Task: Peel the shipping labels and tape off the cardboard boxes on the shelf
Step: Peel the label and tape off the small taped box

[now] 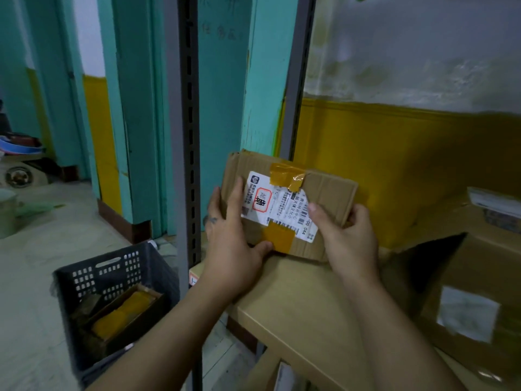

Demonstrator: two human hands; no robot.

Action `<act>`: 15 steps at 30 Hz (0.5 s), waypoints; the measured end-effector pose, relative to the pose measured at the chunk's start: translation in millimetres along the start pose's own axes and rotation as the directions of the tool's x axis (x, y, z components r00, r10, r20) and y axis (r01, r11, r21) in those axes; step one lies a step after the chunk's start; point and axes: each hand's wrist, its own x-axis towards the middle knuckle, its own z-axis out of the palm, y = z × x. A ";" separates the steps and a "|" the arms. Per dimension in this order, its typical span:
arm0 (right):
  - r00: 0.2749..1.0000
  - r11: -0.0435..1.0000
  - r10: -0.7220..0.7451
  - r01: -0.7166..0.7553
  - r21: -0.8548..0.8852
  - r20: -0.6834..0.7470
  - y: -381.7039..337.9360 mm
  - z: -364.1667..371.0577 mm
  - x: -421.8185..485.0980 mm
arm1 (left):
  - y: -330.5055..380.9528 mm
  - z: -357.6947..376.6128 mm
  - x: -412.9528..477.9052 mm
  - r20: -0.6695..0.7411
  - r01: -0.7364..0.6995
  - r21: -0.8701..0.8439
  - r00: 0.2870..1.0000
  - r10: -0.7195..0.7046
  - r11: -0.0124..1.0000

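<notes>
At frame centre, a cardboard box (329,190) stands tilted on the shelf (296,300). The left grip (234,244) and the right grip (346,238) hold its sides. Brown tape (287,176) crosses its white shipping label (279,210). A black crate (93,272) sits lower left.

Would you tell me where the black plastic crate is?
Head view, lower left: the black plastic crate sits on the floor, left of the shelf upright.
</notes>
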 end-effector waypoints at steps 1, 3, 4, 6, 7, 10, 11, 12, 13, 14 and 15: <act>0.999 1.000 -0.007 0.007 0.007 0.043 3.4 3.3 -2.0 | -1.8 -0.7 1.6 -0.008 0.020 -0.025 1.000 -0.020 0.999; 0.994 1.000 0.005 -0.007 0.016 0.108 8.0 10.0 -6.1 | -4.7 -1.2 3.2 -0.014 0.056 -0.059 0.998 -0.057 0.997; 0.992 1.000 0.016 -0.015 -0.007 0.127 10.0 12.2 -8.1 | -5.1 -0.9 3.2 -0.014 0.079 -0.070 0.997 -0.080 0.994; 0.992 0.996 0.024 -0.014 -0.086 0.122 13.0 13.3 -11.2 | -5.3 0.5 3.1 -0.017 0.129 -0.076 0.991 -0.130 0.989; 0.995 0.992 0.025 -0.012 -0.124 0.097 14.2 13.3 -11.8 | -5.6 0.9 3.6 -0.017 0.145 -0.072 0.989 -0.147 0.987; 0.999 0.986 0.023 -0.019 -0.163 0.023 15.0 12.4 -13.8 | -4.1 1.6 2.4 -0.006 0.153 -0.077 0.988 -0.154 0.985; 0.999 0.986 0.037 -0.034 -0.165 0.013 13.2 12.6 -14.9 | -3.8 1.2 1.4 -0.006 0.156 -0.083 0.988 -0.157 0.984; 0.999 0.985 0.051 -0.049 -0.167 0.007 11.5 12.8 -15.9 | -3.7 0.0 0.7 -0.009 0.163 -0.085 0.986 -0.164 0.983; 0.998 0.984 0.060 -0.059 -0.170 0.001 10.5 12.4 -16.5 | -3.9 -1.4 0.7 -0.014 0.167 -0.089 0.986 -0.169 0.982; 0.998 0.983 0.060 -0.060 -0.174 -0.008 10.2 11.5 -16.6 | -4.0 -3.0 1.3 -0.020 0.175 -0.102 0.984 -0.178 0.979; 0.998 0.983 0.054 -0.056 -0.177 -0.020 11.4 10.9 -16.2 | -4.9 -4.6 2.4 -0.028 0.185 -0.127 0.981 -0.190 0.974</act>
